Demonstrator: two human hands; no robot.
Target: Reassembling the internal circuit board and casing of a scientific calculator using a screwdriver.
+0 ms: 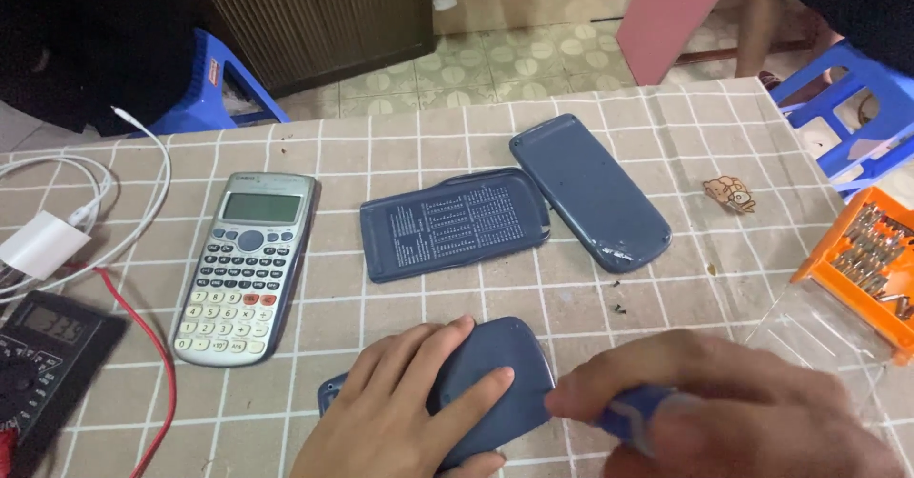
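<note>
We are pinning the dark blue calculator body [481,383], lying face down just below the printed slide cover [455,223], with our left hand [400,411] spread flat, our right hand [733,411] clenched on a blue-handled screwdriver [624,413], its back not yet removed.

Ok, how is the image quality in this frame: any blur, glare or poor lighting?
In the head view, the right hand and the blue-handled tool it grips are smeared by motion blur; the left hand on the blue calculator back is only slightly soft. The grey calculator and the checked tablecloth are sharp. Lighting is soft and even, with faint sheen on the loose blue cover.
</note>
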